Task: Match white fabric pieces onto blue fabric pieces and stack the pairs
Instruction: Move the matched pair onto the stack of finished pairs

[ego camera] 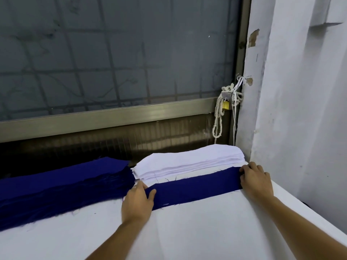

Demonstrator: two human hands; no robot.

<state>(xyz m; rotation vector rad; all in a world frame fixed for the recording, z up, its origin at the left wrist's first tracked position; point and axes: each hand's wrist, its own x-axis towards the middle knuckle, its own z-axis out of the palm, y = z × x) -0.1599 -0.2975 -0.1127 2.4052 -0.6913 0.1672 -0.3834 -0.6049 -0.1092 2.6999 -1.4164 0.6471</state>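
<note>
One long blue fabric piece [195, 187] lies flat on the white table [187, 231], stretched between my hands. My left hand [138, 200] presses on its left end, fingers spread, a ring on one finger. My right hand [255, 180] rests flat on its right end. Just behind it sits a thick stack of white fabric pieces [187, 163]. To the left lies a pile of blue fabric pieces [62, 186] with frayed edges.
A window with a metal frame [116, 111] runs along the far side of the table. A white rope with a brass padlock [225, 105] hangs at the frame's right corner. A white wall [300, 109] stands close on the right.
</note>
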